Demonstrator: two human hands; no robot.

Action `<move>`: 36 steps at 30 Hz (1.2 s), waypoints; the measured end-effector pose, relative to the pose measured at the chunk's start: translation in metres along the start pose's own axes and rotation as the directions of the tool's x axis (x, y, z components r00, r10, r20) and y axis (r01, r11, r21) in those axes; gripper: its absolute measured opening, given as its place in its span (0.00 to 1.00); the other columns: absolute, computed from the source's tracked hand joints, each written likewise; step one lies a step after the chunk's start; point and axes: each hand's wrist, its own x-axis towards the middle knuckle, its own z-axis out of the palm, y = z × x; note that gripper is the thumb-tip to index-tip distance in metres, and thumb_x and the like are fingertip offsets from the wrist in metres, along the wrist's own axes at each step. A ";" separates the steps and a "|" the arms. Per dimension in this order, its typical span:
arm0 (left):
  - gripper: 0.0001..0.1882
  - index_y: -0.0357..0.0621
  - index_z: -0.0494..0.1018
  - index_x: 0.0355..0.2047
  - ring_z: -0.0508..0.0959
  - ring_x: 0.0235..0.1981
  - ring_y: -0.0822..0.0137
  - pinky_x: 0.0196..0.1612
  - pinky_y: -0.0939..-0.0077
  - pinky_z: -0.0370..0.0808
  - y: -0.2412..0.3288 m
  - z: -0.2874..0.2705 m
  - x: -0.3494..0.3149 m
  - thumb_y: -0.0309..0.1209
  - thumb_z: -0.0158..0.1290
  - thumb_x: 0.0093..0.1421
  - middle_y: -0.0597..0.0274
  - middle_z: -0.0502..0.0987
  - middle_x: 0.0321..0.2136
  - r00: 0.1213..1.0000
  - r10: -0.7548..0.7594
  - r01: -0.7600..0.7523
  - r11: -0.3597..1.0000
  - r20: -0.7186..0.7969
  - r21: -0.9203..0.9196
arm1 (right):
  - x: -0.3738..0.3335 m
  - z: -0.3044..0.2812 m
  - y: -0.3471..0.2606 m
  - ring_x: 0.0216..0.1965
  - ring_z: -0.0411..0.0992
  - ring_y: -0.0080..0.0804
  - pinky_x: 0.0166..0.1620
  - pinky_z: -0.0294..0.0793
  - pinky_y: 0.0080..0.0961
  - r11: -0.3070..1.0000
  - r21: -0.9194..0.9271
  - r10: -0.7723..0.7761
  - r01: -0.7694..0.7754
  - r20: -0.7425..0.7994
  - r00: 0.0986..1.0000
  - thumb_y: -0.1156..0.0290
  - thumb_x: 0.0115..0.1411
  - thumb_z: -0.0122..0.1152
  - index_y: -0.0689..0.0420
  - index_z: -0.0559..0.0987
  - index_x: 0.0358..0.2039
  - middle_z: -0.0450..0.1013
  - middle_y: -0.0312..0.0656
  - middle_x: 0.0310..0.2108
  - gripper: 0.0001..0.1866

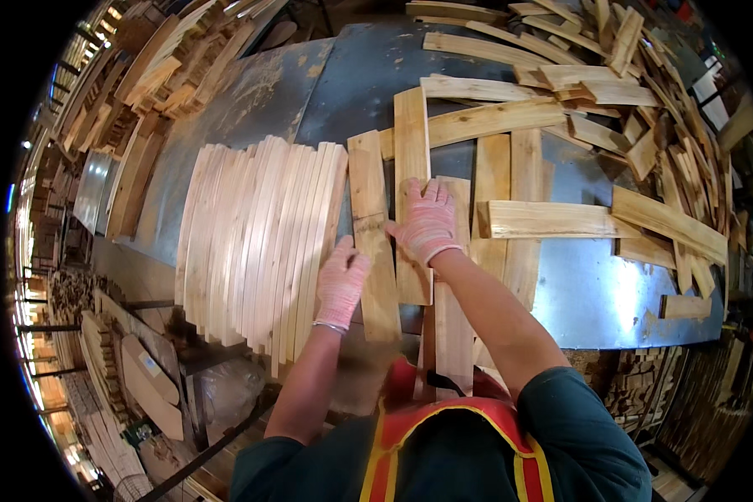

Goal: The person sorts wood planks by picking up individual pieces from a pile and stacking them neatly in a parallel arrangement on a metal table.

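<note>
My right hand [427, 224], in a pink-and-white knit glove, spans a light wooden board [412, 138]. The thumb is at its left edge and the fingers lie over its top and right side. The board's far end rests over a long board [477, 123] lying crosswise. In a matching glove, my left hand [343, 280] is beside the right side of a tight row of upright-edged wooden strips [259, 243]; its fingers are extended and hold nothing visible. Between my hands lies another board [373, 243] with a dark crosswise line.
A metal-topped table [577, 309] carries the wood. Loose boards [602, 92] are heaped at the far right, with two crossed boards [552, 220] nearer. More stacked wood [184, 63] stands at the far left. A board [453, 326] reaches toward my red apron [460, 410].
</note>
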 end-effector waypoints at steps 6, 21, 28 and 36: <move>0.58 0.42 0.50 0.77 0.65 0.70 0.42 0.70 0.56 0.65 -0.035 0.052 -0.046 0.47 0.70 0.54 0.37 0.57 0.72 0.988 0.126 -0.063 0.850 -0.086 0.523 | -0.001 0.022 -0.019 0.75 0.52 0.60 0.70 0.58 0.53 0.998 -0.059 0.010 -0.007 0.056 0.998 0.52 0.54 0.76 0.52 0.56 0.75 0.57 0.58 0.72 0.53; 0.43 0.40 0.62 0.72 0.81 0.47 0.59 0.52 0.67 0.78 -0.131 -0.010 -0.112 0.35 0.65 0.59 0.52 0.81 0.49 0.925 0.005 0.176 0.879 0.379 -0.443 | -0.072 0.043 -0.051 0.58 0.75 0.60 0.60 0.74 0.44 0.841 0.372 0.199 -0.393 0.463 0.864 0.68 0.64 0.57 0.55 0.51 0.77 0.74 0.63 0.59 0.43; 0.52 0.40 0.58 0.73 0.56 0.73 0.42 0.76 0.44 0.51 -0.093 -0.053 -0.114 0.49 0.67 0.54 0.44 0.62 0.70 0.858 0.514 -0.358 0.586 0.007 0.727 | -0.088 0.048 -0.068 0.64 0.69 0.53 0.67 0.66 0.42 0.847 0.531 -0.309 -0.023 0.527 0.792 0.54 0.61 0.66 0.65 0.66 0.66 0.73 0.58 0.60 0.39; 0.50 0.43 0.60 0.73 0.57 0.74 0.46 0.76 0.46 0.52 -0.068 -0.044 -0.108 0.46 0.66 0.54 0.47 0.60 0.72 0.794 0.594 -0.478 0.476 0.131 0.738 | -0.180 -0.013 0.038 0.68 0.62 0.58 0.67 0.64 0.45 0.995 0.034 0.092 -0.091 -0.020 0.996 0.61 0.49 0.72 0.54 0.67 0.68 0.62 0.59 0.68 0.44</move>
